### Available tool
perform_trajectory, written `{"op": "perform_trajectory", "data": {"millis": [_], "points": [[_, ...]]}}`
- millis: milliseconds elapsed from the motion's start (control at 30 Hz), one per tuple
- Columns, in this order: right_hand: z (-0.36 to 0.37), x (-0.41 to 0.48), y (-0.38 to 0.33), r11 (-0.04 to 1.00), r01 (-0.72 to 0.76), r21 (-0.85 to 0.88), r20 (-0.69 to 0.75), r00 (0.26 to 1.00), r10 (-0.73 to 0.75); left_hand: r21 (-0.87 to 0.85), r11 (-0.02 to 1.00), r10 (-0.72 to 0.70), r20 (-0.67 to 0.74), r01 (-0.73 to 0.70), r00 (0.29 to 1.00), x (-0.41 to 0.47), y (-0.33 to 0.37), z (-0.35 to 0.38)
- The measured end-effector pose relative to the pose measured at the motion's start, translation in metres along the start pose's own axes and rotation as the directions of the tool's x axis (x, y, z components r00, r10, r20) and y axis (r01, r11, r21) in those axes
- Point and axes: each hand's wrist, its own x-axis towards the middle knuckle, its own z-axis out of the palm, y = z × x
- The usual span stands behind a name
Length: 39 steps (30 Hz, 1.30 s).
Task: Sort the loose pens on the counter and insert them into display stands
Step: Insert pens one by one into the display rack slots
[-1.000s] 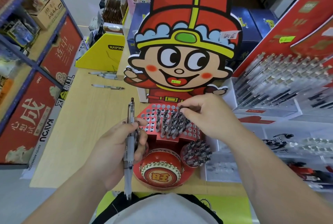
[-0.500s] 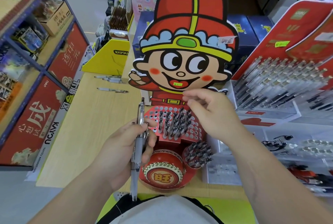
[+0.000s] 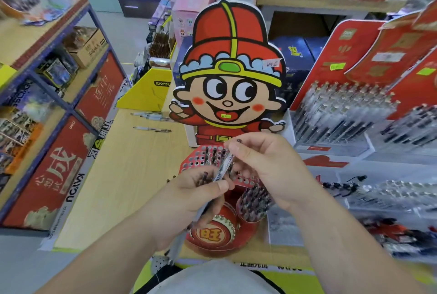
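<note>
The right hand (image 3: pixel 267 169) pinches a pen (image 3: pixel 222 167) slanting up from the left hand (image 3: pixel 189 206), which grips it, display stand (image 3: pixel 194 163) just beyond.

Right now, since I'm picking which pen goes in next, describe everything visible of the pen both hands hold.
The pen has a clear, plastic-looking barrel with dark inner parts, blurred. It slants, top end up-right, over the red holed stand. The right hand pinches its top; the left hand grips its middle.
</note>
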Motion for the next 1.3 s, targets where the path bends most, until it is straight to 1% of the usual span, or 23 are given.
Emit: {"op": "perform_trajectory", "data": {"millis": [100, 167, 233, 300, 333, 400, 467, 633, 733, 800, 900, 1300], "points": [[-0.01, 0.0, -0.005, 0.998, 0.038, 0.056, -0.072, 0.997, -0.034, -0.024, 0.999, -0.023, -0.043, 0.022, 0.999, -0.004, -0.002, -0.002], [-0.018, 0.0, -0.011, 0.992, 0.106, 0.062, -0.165, 0.982, -0.095, -0.055, 0.998, -0.044, -0.134, 0.037, 0.99, -0.003, -0.005, -0.007], [-0.026, 0.0, -0.017, 0.974, 0.223, -0.044, -0.263, 0.938, -0.226, -0.134, 0.99, -0.075, -0.25, 0.042, 0.965, 0.0, -0.01, -0.015], [-0.028, 0.0, -0.025, 0.926, 0.326, -0.191, -0.285, 0.884, -0.37, -0.199, 0.98, -0.093, -0.323, 0.029, 0.942, 0.002, -0.014, -0.024], [-0.028, 0.001, -0.028, 0.905, 0.356, -0.235, -0.283, 0.865, -0.414, -0.224, 0.974, -0.106, -0.352, 0.026, 0.93, 0.003, -0.016, -0.028], [-0.027, 0.007, -0.031, 0.883, 0.365, -0.295, -0.287, 0.848, -0.446, -0.274, 0.962, -0.13, -0.397, 0.018, 0.908, 0.004, -0.015, -0.034], [-0.025, 0.018, -0.026, 0.86, 0.335, -0.385, -0.273, 0.849, -0.453, -0.31, 0.951, -0.141, -0.422, 0.003, 0.896, 0.005, -0.014, -0.037], [-0.015, 0.04, -0.007, 0.755, 0.282, -0.591, -0.165, 0.875, -0.456, -0.33, 0.944, -0.15, -0.444, -0.006, 0.883, 0.009, -0.014, -0.045], [-0.01, 0.049, 0.003, 0.697, 0.208, -0.686, -0.098, 0.923, -0.372, -0.335, 0.942, -0.139, -0.431, -0.015, 0.891, 0.012, -0.013, -0.048], [-0.008, 0.055, 0.009, 0.677, 0.178, -0.714, -0.071, 0.943, -0.324, -0.367, 0.93, -0.141, -0.414, -0.023, 0.899, 0.015, -0.014, -0.051], [-0.006, 0.06, 0.015, 0.672, 0.161, -0.722, -0.06, 0.954, -0.294, -0.423, 0.906, -0.154, -0.39, -0.028, 0.908, 0.02, -0.014, -0.057], [-0.009, 0.061, 0.014, 0.676, 0.156, -0.72, -0.105, 0.939, -0.328, -0.445, 0.895, -0.166, -0.389, -0.027, 0.906, 0.039, -0.019, -0.072]]}}
